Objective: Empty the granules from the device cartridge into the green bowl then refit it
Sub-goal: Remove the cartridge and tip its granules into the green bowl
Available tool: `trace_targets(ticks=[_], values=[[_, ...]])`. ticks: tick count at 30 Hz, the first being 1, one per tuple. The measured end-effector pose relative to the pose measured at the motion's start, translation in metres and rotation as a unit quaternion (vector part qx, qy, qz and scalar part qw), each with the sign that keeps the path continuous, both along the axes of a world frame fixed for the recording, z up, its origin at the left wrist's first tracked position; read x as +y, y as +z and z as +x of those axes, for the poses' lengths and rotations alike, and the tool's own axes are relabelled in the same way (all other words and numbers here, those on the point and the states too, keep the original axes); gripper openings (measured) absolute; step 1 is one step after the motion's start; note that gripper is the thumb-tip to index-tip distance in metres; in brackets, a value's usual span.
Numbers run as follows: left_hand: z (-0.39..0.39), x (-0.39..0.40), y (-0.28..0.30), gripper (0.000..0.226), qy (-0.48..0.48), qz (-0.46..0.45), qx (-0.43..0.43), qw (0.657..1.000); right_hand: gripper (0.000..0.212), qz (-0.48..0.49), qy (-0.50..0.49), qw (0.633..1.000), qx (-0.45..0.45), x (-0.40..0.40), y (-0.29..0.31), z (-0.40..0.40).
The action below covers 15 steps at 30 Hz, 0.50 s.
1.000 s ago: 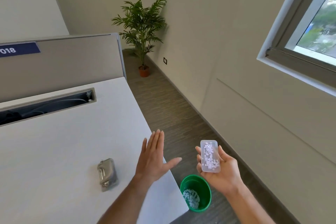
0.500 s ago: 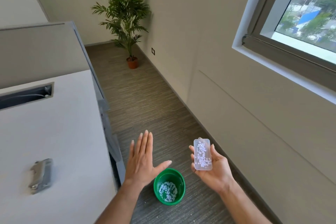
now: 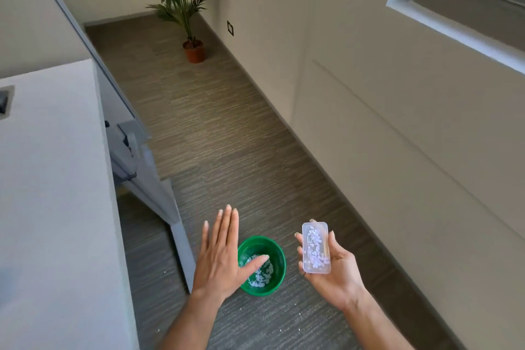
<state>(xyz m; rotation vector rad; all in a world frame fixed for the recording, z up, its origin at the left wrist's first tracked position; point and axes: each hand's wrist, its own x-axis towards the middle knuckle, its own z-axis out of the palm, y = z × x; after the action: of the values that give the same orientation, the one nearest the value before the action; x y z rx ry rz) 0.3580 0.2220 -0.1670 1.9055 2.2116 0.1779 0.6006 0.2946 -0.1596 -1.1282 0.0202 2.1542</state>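
Note:
A clear plastic cartridge (image 3: 316,248) with white granules inside lies flat in my right hand (image 3: 331,267), palm up, just right of the green bowl. The green bowl (image 3: 277,253) stands on the floor and holds a heap of white granules. My left hand (image 3: 220,256) hovers flat and empty over the bowl's left rim, fingers together, thumb out across the bowl. The device itself is out of view.
A white desk (image 3: 54,207) fills the left side, with its grey leg and panel (image 3: 147,179) beside the bowl. A few granules lie scattered on the carpet (image 3: 255,324). A potted plant (image 3: 193,48) stands far off by the beige wall (image 3: 397,165).
The view has swung right and down, so the desk and the grey device left the frame. Both hands now sit lower, closer over the green bowl, with the cartridge still held.

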Motion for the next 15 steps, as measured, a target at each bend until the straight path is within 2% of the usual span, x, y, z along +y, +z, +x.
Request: trace_targets(ticks=[4,12,15], values=[[-0.008,0.008,-0.081,0.118,-0.008,-0.028,0.001,1.000,0.048,-0.016,0.021,0.999,-0.027,0.011,-0.082,-0.014],[-0.031,0.012,-0.261,0.121,-0.019,-0.063,0.027,0.997,0.051,-0.028,0.080,0.992,-0.097,0.019,-0.301,-0.049],[-0.036,0.013,-0.306,0.120,-0.018,-0.088,0.033,0.995,0.057,0.005,0.118,0.984,-0.131,0.023,-0.361,-0.061]])
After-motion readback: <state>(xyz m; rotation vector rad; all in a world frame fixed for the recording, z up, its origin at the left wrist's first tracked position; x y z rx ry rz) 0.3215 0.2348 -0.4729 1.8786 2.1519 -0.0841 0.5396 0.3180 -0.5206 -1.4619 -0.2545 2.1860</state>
